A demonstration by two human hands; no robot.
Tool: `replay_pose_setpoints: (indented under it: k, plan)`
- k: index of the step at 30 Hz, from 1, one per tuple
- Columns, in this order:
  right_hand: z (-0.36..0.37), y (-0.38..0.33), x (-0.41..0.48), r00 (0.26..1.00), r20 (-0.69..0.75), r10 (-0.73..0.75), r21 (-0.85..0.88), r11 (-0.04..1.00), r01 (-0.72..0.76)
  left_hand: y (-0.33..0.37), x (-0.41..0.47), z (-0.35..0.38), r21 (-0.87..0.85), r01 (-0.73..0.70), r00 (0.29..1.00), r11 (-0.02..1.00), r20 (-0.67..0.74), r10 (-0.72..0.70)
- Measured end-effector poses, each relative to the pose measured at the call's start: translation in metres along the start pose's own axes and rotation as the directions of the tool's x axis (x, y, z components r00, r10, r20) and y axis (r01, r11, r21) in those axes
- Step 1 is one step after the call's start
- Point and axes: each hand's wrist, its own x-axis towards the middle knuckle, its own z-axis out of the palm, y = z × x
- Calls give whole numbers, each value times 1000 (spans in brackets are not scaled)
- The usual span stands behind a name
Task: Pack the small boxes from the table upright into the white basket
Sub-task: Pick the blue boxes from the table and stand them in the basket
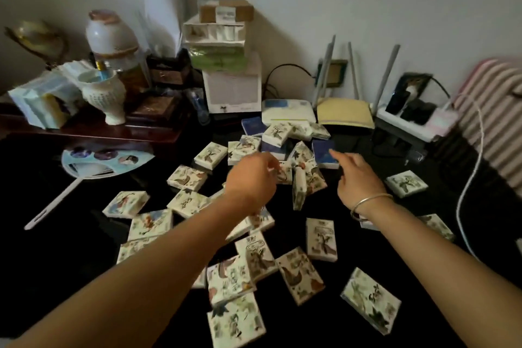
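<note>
- Nearest me, at the near edge of the dark table (pixel 56 263), a small white cardboard box printed with ink-wash flowers (pixel 236 319) lies flat.
- Many more flower-printed boxes lie flat across the table's middle.
- Toward the far edge they gather in a loose heap, with a few dark blue boxes (pixel 324 154) mixed in.
- One printed box stands on its narrow edge (pixel 299 192) between my hands.
- My left hand (pixel 254 175) is over the heap with its fingers curled. Blur hides whether they pinch a box, so I cannot tell.
- My right hand (pixel 358 178), with a silver bangle (pixel 370 203) on the wrist, has loose, relaxed fingers and grasps nothing. Its fingertips are near a blue box.
- I cannot make out the white basket anywhere in view.
- The boxes look light and stiff, with smooth faces that may be slippery.
- I would take each by its two long narrow sides, thumb against fingers, then turn it upright. Squeezing the broad faces might dent it.
</note>
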Motion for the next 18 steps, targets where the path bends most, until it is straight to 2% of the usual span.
replay_pose_setpoints:
  k: [3, 7, 10, 12, 14, 18]
  plan:
    - [6, 2, 31, 996, 79, 30, -93, 995, -23, -16, 43, 5, 192, -64, 997, 979, 48, 56]
    - [23, 1, 52, 983, 141, 121, -172, 980, -96, -26, 74, 17, 306, -91, 995, 948, 55, 78]
    - [33, 4, 53, 996, 18, 92, -114, 989, -90, -20, 82, 26, 436, -84, 996, 896, 12, 87]
    - [34, 6, 50, 994, -83, 66, 56, 997, -62, -15, 85, 29, 411, -32, 997, 911, -54, 59]
    - [33, 9, 47, 986, -140, 89, 213, 975, -58, -6, 87, 29, 309, 47, 995, 950, -96, -18]
    - [33, 10, 41, 972, -189, 141, 295, 952, -81, 12, 90, 37, 224, 162, 984, 961, -110, -140]
